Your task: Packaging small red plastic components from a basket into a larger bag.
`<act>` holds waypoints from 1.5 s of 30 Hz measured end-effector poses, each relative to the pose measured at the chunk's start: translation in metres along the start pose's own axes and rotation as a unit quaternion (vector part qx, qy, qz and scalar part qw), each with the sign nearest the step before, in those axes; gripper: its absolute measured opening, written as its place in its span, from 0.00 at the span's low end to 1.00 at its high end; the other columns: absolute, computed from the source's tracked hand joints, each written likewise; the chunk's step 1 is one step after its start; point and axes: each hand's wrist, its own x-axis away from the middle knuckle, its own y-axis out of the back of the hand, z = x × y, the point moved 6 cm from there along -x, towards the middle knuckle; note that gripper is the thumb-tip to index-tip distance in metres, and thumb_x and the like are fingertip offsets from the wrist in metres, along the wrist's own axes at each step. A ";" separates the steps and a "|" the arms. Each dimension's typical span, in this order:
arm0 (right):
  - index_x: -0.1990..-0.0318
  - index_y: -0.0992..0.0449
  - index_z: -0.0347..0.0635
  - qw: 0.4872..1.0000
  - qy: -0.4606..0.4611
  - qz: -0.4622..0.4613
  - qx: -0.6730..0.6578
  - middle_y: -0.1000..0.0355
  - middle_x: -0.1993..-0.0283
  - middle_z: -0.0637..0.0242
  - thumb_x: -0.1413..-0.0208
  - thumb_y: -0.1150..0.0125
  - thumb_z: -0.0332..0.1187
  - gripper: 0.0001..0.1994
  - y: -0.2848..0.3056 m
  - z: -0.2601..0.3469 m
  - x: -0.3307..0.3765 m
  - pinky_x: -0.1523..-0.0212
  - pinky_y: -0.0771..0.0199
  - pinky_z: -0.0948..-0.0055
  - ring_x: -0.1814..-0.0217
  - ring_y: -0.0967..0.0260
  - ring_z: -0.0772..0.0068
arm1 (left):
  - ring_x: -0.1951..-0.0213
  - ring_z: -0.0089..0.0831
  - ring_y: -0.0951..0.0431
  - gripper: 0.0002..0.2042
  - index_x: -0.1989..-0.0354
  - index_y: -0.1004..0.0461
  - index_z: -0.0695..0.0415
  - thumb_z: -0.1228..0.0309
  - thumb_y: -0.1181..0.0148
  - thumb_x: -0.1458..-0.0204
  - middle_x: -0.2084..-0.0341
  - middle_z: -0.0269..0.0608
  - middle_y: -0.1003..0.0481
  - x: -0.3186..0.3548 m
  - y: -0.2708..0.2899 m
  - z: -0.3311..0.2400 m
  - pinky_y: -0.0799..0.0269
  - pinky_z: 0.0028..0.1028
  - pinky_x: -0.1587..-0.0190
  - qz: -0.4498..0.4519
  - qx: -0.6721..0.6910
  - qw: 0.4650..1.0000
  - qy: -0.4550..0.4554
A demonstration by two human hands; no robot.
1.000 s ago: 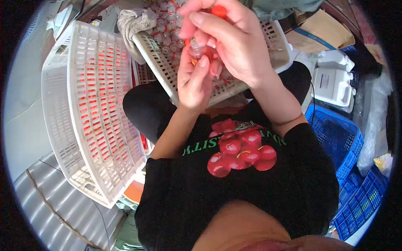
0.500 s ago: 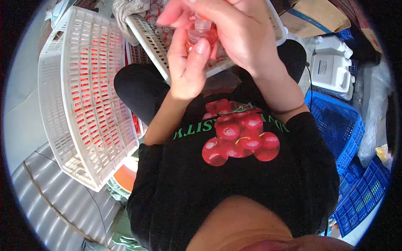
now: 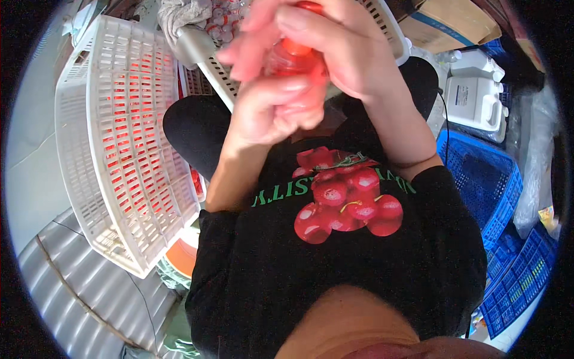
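My left hand (image 3: 263,113) is wrapped round a small clear bottle (image 3: 290,61) with red on it. A red cap (image 3: 298,46) sits at the bottle's neck. My right hand (image 3: 353,54) curls over the top from the right, its fingers round the cap and partly smeared by motion. Both hands are raised over the near side of a cream plastic basket (image 3: 391,27). Several small clear bottles with red parts (image 3: 224,24) lie in that basket. My hands hide much of the bottle and the basket's middle.
A tall white slotted crate (image 3: 128,149) stands at my left, with red showing through it. A grey cloth (image 3: 182,21) hangs over the basket's far left corner. To my right are a cardboard box (image 3: 454,24), white jugs (image 3: 475,102) and a blue crate (image 3: 508,197).
My left hand has turned and closed more fully round the bottle. The bottle's bare threaded neck showed before; now the red cap is over it. Both hands have come slightly nearer my body.
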 end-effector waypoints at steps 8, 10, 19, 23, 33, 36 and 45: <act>0.59 0.34 0.33 0.948 -0.190 -0.049 -0.250 0.28 0.64 0.60 0.42 0.56 0.28 0.08 -0.001 -0.020 0.007 0.57 0.33 0.79 0.63 0.30 0.75 | 0.88 0.21 0.40 0.06 0.70 0.32 0.59 0.72 0.45 0.56 0.83 0.32 0.35 -0.010 -0.019 0.007 0.45 0.20 0.87 0.232 0.445 0.863 0.059; 0.56 0.34 0.32 0.959 -0.221 -0.056 -0.166 0.28 0.62 0.59 0.43 0.55 0.27 0.10 -0.001 -0.028 0.008 0.56 0.32 0.78 0.61 0.29 0.74 | 0.88 0.20 0.42 0.07 0.74 0.34 0.60 0.69 0.47 0.54 0.86 0.30 0.38 -0.022 0.005 -0.010 0.47 0.20 0.85 -0.048 -0.037 0.976 -0.208; 0.52 0.32 0.33 0.862 -0.215 -0.172 -0.426 0.28 0.57 0.59 0.46 0.51 0.22 0.13 0.000 -0.048 0.011 0.54 0.32 0.79 0.55 0.30 0.72 | 0.82 0.19 0.34 0.08 0.72 0.34 0.63 0.74 0.42 0.57 0.83 0.34 0.34 -0.017 -0.004 -0.002 0.35 0.22 0.77 0.240 0.526 0.804 0.139; 0.58 0.28 0.35 0.905 -0.173 -0.127 -0.368 0.27 0.61 0.60 0.51 0.44 0.23 0.11 0.006 -0.040 0.011 0.56 0.33 0.79 0.57 0.30 0.72 | 0.77 0.19 0.31 0.11 0.68 0.33 0.64 0.79 0.40 0.61 0.80 0.36 0.31 -0.017 -0.011 0.000 0.33 0.22 0.71 0.239 0.476 0.843 0.070; 0.66 0.25 0.37 0.968 -0.071 -0.185 0.153 0.30 0.72 0.64 0.61 0.33 0.25 0.11 0.034 0.019 0.002 0.64 0.36 0.79 0.68 0.32 0.76 | 0.76 0.19 0.32 0.11 0.67 0.33 0.63 0.79 0.41 0.60 0.80 0.33 0.32 -0.015 0.003 -0.039 0.34 0.21 0.72 -0.140 -0.145 0.960 -0.194; 0.65 0.25 0.36 0.971 -0.069 -0.179 0.143 0.29 0.70 0.64 0.59 0.35 0.26 0.11 0.034 0.012 0.007 0.62 0.35 0.79 0.67 0.31 0.77 | 0.79 0.18 0.34 0.09 0.68 0.33 0.63 0.78 0.42 0.58 0.81 0.32 0.33 -0.006 -0.004 -0.058 0.36 0.20 0.76 -0.174 -0.380 0.855 -0.307; 0.56 0.30 0.31 0.915 -0.149 -0.168 -0.334 0.28 0.60 0.56 0.47 0.48 0.24 0.11 0.026 -0.011 0.012 0.57 0.29 0.76 0.59 0.29 0.71 | 0.86 0.18 0.39 0.08 0.70 0.34 0.61 0.73 0.43 0.57 0.87 0.32 0.36 -0.015 -0.010 -0.016 0.44 0.22 0.83 0.056 0.267 0.956 0.109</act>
